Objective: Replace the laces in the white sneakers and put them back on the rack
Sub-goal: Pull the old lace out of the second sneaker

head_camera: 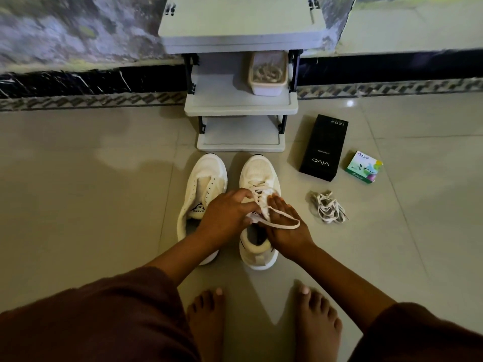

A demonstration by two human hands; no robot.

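floor (78, 178), tiled, pale: carries every item below.

left sneaker (206, 168): white, no lace in its eyelets, toe pointing at the rack, standing just beside its pair.

left hand (224, 212): forearm reaches forward over the heel of the left sneaker and across to the right sneaker. knuckles up, fingers curled. grip pinching the lace (298, 224) at the upper eyelets.

rack (240, 105): grey, three shelves, against the wall straight ahead of the two toes. the middle shelf holds a clear tub (267, 74) of pale cords on its right side.

right sneaker (258, 171): white, partly laced, upright on its sole directly in front of the rack's bottom shelf.

bare feet (206, 317): two, planted behind the sneakers, toes forward.

right hand (285, 226): comes in from the right, palm down on the lacing, fingers laid straight and close together, grip spread flat rather than closed. a loop of the lace lies across the back of this hand.

loose laces (328, 207): white tangle on the floor, near the right sneaker, apart from it.

black box (324, 147): long, flat on the floor to the right of the rack.

green box (364, 167): small, just right of the black box.
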